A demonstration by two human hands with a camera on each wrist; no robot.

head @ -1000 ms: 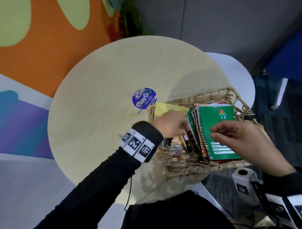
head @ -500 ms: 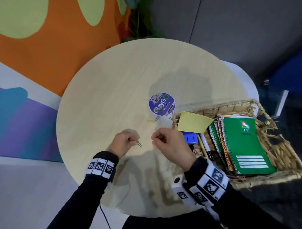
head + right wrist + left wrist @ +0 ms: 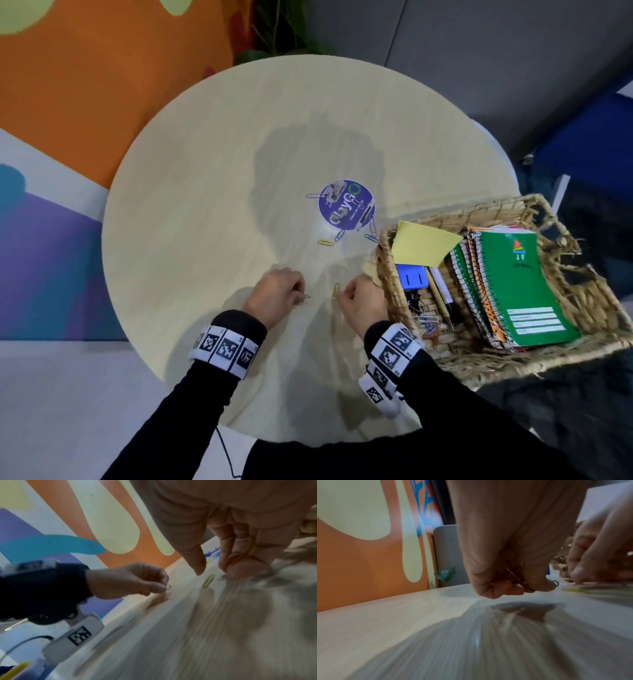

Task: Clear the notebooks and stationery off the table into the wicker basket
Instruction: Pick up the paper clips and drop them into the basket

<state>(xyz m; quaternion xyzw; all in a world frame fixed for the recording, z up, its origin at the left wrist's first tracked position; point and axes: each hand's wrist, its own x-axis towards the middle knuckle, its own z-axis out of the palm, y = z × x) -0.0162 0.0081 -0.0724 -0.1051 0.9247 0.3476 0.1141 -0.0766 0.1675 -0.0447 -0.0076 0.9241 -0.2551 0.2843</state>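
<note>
My left hand (image 3: 298, 293) pinches a small dark paper clip (image 3: 306, 295) just above the round table (image 3: 205, 205); the left wrist view shows the clip (image 3: 555, 583) sticking out past its curled fingers. A yellow paper clip (image 3: 336, 290) lies flat beside it. My right hand (image 3: 343, 295) hovers over this yellow clip (image 3: 208, 580), thumb and fingers apart on either side, not gripping it. The wicker basket (image 3: 387, 274) stands at the right and holds a green notebook (image 3: 520, 287) on other spiral notebooks, a yellow sticky pad (image 3: 421, 245), pens and clips.
Several loose paper clips lie around a round purple sticker (image 3: 346, 205) at the table's centre, among them a yellow one (image 3: 325, 243). The basket overhangs the table's right edge. An orange and purple wall sits to the left.
Both hands left the basket and came to the near part of the table. The left hand picked up a clip; the right hand lowered over the yellow clip.
</note>
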